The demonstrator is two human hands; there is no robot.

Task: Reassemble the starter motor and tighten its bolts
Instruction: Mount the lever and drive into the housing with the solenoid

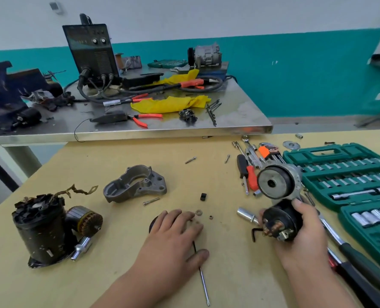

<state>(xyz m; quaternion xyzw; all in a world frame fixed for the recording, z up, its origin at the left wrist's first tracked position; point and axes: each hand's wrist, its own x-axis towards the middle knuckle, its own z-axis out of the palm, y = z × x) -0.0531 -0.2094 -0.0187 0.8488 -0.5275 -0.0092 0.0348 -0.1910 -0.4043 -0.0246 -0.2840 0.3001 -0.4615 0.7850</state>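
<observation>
Head view. My right hand point(304, 232) grips the black cylindrical solenoid unit with copper terminals point(280, 221), held above the tan wooden worktop point(91, 283) towards its right edge, beside the green plastic socket case point(344, 172). My left hand point(175, 234) lies flat near the front edge, fingers relaxed, holding nothing. The grey cast-metal housing point(135, 185) lies mid-worktop. The black motor casing point(40, 232) stands near the left edge.

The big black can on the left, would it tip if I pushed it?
Probably heavy: the black can looks like thick metal. Standing upright on a wide base, it likely slides before tipping. Its braided wire looks floppy.
</observation>
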